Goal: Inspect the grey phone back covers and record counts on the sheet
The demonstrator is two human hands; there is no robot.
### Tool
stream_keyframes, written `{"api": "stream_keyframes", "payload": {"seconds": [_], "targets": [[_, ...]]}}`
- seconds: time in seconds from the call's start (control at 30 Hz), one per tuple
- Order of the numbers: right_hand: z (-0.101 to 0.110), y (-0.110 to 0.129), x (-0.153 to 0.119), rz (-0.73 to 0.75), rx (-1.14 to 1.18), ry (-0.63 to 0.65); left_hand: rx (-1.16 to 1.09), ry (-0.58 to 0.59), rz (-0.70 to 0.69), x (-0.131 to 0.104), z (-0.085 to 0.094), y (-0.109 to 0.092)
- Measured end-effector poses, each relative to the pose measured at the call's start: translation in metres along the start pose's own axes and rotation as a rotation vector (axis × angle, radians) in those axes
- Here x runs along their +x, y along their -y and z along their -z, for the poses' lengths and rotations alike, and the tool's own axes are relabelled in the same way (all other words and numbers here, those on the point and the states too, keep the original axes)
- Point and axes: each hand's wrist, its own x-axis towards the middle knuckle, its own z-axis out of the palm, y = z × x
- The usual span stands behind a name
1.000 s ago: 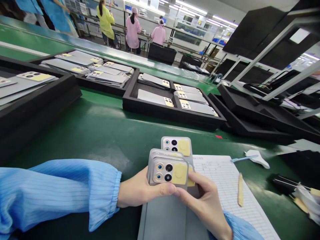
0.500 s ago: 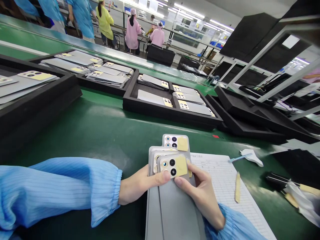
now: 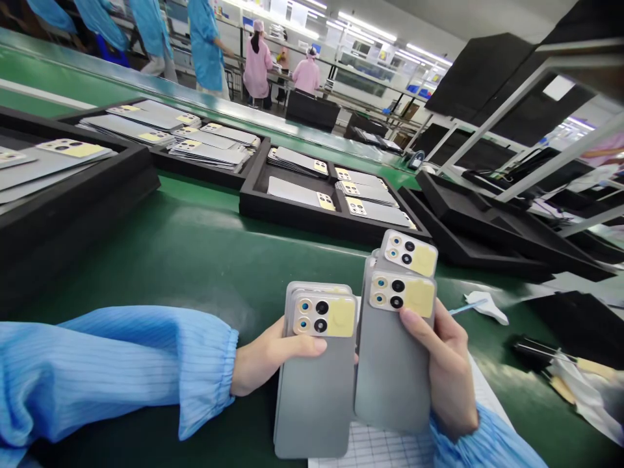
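Observation:
My left hand is closed on a small stack of grey phone back covers, its thumb lying just below the camera plate. Held in my right hand is a second stack of phone back covers, fanned so that one sticks out at the top. Each top cover shows a camera plate with several lens rings and a pale yellow film. The two stacks are side by side, close together. Under them lies a printed paper sheet, partly hidden by the covers and my right hand.
Across the green bench stand black trays of covers, with another tray at near left. At right are stacked black trays, a blue pen on a white scrap, and a metal frame. Several people work behind.
My right hand has moved right and up with part of the covers, parting them from those in my left hand. In the background, people in blue have shifted right.

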Motion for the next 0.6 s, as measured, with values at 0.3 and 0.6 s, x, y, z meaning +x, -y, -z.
{"api": "stream_keyframes", "payload": {"seconds": [0.3, 0.6], "targets": [[-0.01, -0.007, 0.002, 0.184, -0.176, 0.025, -0.061, 0.04, 0.009, -0.001, -0.001, 0.001], [-0.002, -0.015, -0.003, 0.186, -0.248, 0.164, -0.02, 0.026, 0.026, 0.0, -0.004, -0.003]]}}
